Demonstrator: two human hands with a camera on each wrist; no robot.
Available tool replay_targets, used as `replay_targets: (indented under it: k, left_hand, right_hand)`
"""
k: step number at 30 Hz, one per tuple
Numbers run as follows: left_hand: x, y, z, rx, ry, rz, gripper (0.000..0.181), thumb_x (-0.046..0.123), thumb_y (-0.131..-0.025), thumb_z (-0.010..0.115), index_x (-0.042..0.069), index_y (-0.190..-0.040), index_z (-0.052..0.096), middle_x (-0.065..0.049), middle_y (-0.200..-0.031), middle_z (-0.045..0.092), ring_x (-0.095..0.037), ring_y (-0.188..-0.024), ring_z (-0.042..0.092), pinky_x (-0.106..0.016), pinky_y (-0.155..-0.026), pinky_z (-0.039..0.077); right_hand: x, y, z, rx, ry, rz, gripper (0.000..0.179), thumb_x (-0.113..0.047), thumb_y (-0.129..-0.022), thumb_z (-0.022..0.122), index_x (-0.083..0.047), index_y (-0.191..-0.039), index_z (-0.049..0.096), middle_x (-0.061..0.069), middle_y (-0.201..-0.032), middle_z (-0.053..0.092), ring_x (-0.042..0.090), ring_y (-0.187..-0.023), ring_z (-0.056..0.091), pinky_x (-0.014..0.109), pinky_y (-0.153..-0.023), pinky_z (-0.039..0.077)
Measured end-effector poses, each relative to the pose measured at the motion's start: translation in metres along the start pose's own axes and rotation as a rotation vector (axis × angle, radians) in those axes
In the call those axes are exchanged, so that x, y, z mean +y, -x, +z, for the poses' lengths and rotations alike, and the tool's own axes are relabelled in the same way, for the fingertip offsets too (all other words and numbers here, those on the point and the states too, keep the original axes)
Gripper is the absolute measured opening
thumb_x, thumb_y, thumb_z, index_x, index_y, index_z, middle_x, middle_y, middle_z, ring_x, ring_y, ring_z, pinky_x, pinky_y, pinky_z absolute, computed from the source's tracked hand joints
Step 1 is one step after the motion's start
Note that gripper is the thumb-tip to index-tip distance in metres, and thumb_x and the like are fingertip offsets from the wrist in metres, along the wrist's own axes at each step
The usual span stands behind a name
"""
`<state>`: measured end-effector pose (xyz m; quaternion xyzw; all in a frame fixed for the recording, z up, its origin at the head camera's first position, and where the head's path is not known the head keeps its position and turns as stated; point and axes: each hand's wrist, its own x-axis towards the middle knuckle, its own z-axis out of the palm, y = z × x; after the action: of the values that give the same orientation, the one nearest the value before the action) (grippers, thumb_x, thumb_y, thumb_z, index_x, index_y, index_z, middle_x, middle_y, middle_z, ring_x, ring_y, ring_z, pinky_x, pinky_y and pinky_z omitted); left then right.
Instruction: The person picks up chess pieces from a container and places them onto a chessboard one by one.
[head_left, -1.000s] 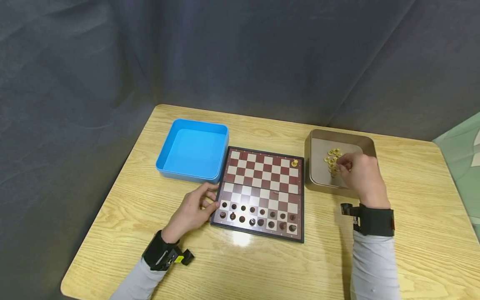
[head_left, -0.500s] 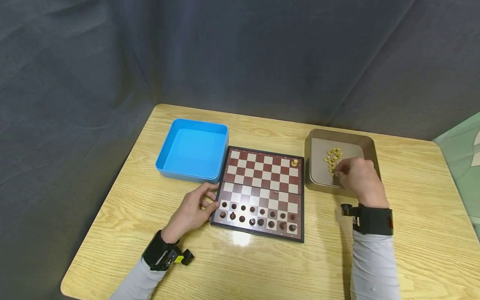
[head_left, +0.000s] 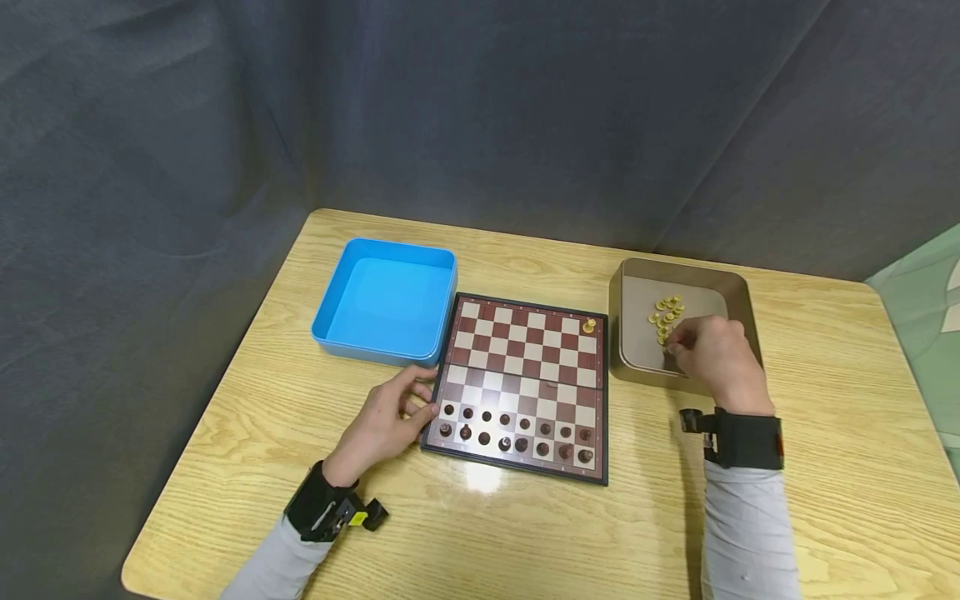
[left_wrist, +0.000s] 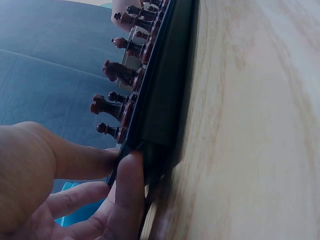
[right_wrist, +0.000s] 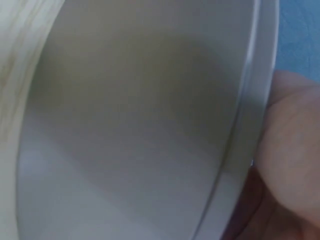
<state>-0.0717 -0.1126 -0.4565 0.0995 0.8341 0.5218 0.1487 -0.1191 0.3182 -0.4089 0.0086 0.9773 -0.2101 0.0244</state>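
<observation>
A folding chessboard [head_left: 525, 379] lies mid-table. Dark chess pieces [left_wrist: 112, 107] stand in two rows along its near side, and one yellow chess piece [head_left: 589, 326] is at its far right corner. My left hand [head_left: 386, 417] grips the board's left edge, thumb and fingers at the rim. Inside the brown metal tin [head_left: 628, 367], my right hand [head_left: 716, 354] is lowered, thumb and index finger pinching a yellow chess piece at the near end of a loose cluster of yellow pieces [head_left: 664, 312]. The tin wall hides those fingertips in the right wrist view.
A blue tray [head_left: 390, 304] with nothing in it stands left of the board's far half. The wooden table [head_left: 525, 542] runs back to a dark curtain [head_left: 495, 125]. The tin stands close by the board's right edge.
My right hand has shifted slightly left and toward me inside the tin, its fingertips now at the cluster's near end. The left hand and board have stayed put.
</observation>
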Motion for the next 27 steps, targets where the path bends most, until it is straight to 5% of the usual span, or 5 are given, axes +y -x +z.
replay_targets:
  k: [17,27]
  left_hand:
    - [0.0,-0.001,-0.001,0.001,0.003,0.009,0.043,0.007,-0.079,0.061,0.018,-0.119,0.047,-0.001,-0.089,0.055,-0.015,-0.063,0.058,-0.027,-0.045,0.05]
    - [-0.003,-0.001,0.0,0.015,-0.046,0.02,0.044,0.009,-0.079,0.062,0.019,-0.118,0.047,0.002,-0.09,0.055,-0.011,-0.065,0.057,-0.026,-0.05,0.05]
  right_hand:
    - [-0.008,0.002,-0.008,0.105,0.003,-0.092,0.005,-0.005,-0.076,0.06,-0.007,-0.075,0.064,0.005,-0.07,0.061,0.017,-0.053,0.051,0.028,-0.041,0.041]
    - [-0.02,0.001,-0.012,0.251,-0.024,-0.24,0.008,-0.003,-0.074,0.063,-0.008,-0.08,0.064,0.003,-0.07,0.06,0.014,-0.056,0.052,0.027,-0.043,0.041]
